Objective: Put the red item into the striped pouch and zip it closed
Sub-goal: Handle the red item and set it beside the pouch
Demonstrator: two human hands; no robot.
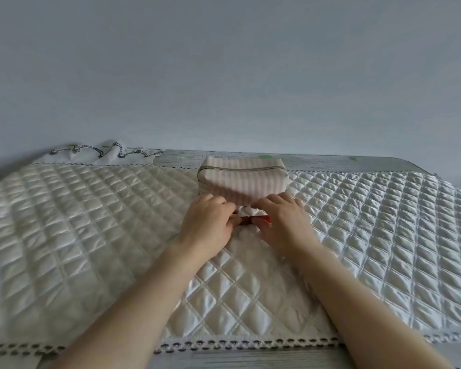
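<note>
A pink-and-white striped pouch (242,182) stands on the quilted white cloth (91,222) near the far edge, its zipper running along the top and looking shut. Just in front of it, a small red item (253,219) shows between my two hands, mostly hidden by fingers. My left hand (210,227) pinches its left end and my right hand (282,222) pinches its right end. Both hands rest low on the cloth, close to the pouch's front wall.
A grey-green cutting mat (317,159) lies under the cloth along the far edge. A white cloth with dark rope embroidery (104,153) is bunched at the back left. A plain wall rises behind. The cloth's trimmed edge (224,344) runs near me.
</note>
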